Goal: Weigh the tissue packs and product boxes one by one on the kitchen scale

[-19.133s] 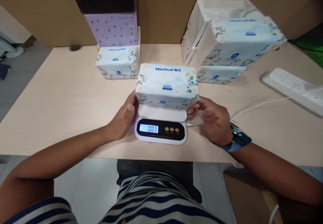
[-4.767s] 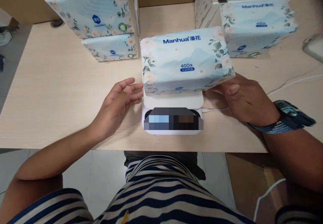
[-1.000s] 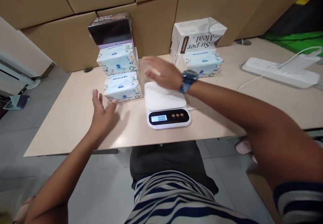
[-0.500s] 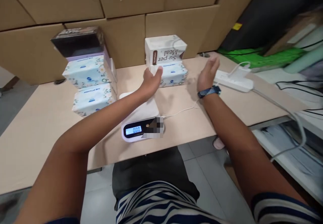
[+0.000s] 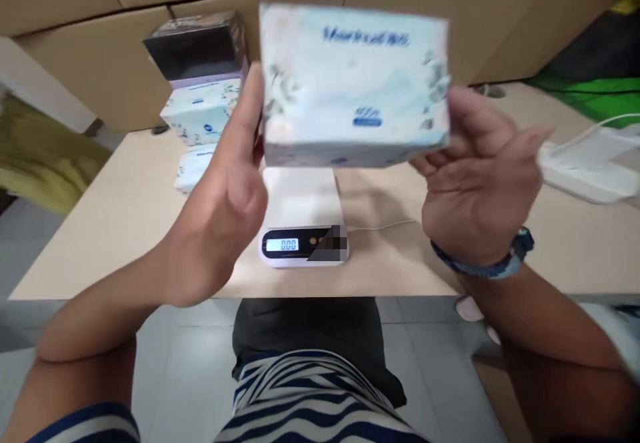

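A pack of tissues [image 5: 355, 83], white and pale blue with a flower print, is held up between my two hands and looks slightly blurred. My left hand [image 5: 220, 196] presses against its left end. At the opposite end, my right hand [image 5: 483, 170] grips with its fingers partly behind and under the pack, thumb sticking out. Below the pack, apart from it, stands a white digital scale [image 5: 300, 200] whose display reads 0.00; part of its button panel is pixelated. The pack covers the far part of the scale's plate and the table behind.
To the left stand two more tissue packs, one behind [image 5: 200, 113] and one in front [image 5: 193, 166], with a dark box [image 5: 197, 53] above the rear one. A white power strip [image 5: 590, 170] lies at right. Cardboard boxes [image 5: 420, 23] line the back. Olive cloth [image 5: 50, 156] shows at far left.
Half a second ago my left hand was at the right-hand stack and my right hand hung open in the air. Now both hold a tissue pack above the scale. Olive cloth has appeared at left.
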